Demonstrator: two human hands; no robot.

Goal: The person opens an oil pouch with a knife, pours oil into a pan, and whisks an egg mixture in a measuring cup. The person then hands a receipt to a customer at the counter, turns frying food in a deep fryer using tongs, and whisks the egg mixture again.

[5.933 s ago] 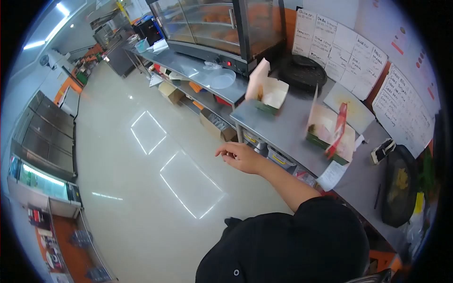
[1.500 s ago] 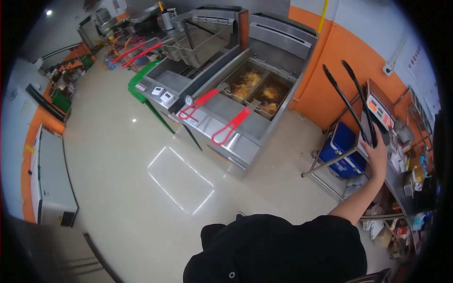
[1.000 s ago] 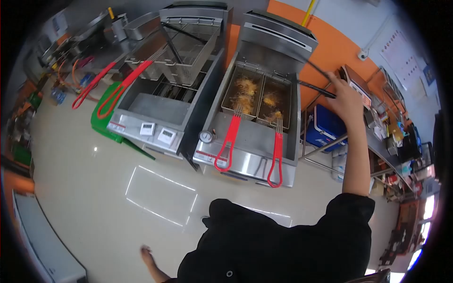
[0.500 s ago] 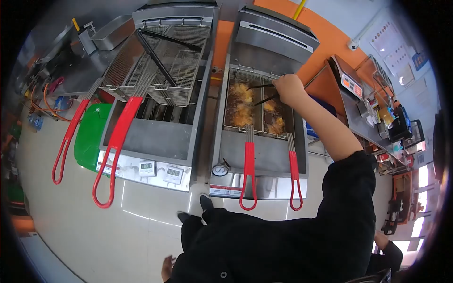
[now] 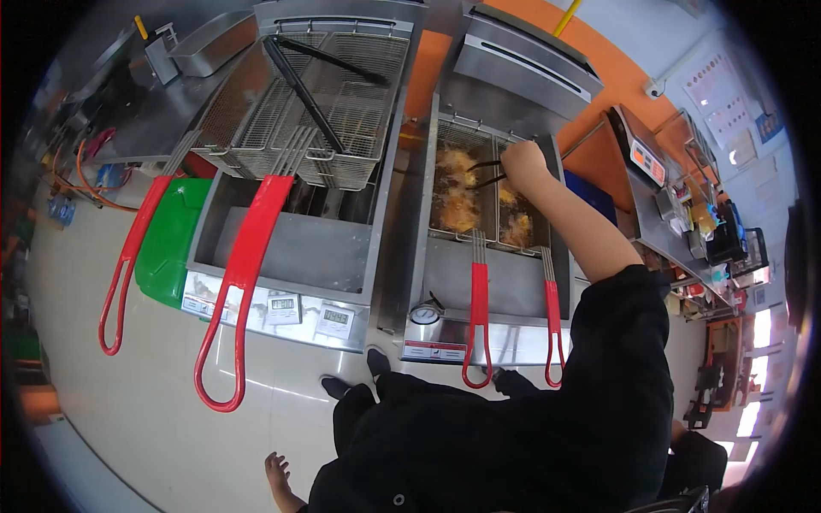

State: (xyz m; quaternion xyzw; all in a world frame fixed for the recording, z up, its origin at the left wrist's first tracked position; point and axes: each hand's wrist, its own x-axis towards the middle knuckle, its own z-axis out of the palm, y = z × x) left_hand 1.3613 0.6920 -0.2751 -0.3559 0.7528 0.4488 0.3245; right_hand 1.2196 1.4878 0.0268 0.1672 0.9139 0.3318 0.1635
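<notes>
My right hand is closed around black tongs, whose tips reach over the fryer on the right. Battered pieces fry in bubbling oil in the left wire basket, which has a red handle. More golden pieces lie in the neighbouring basket, just beneath my hand. Whether the tongs grip a piece cannot be made out. Down at the lower left, my left hand hangs over the floor with its fingers apart and nothing in it.
At left, another fryer carries raised wire baskets with a second pair of black tongs across them. Long red handles jut toward me. A green bin stands beside it. A scale sits on the right shelf.
The view has shifted, so the fryers appear farther right. The tongs' arms are closer together over the baskets. My left hand has swung outward from my body, with its fingers more visible.
</notes>
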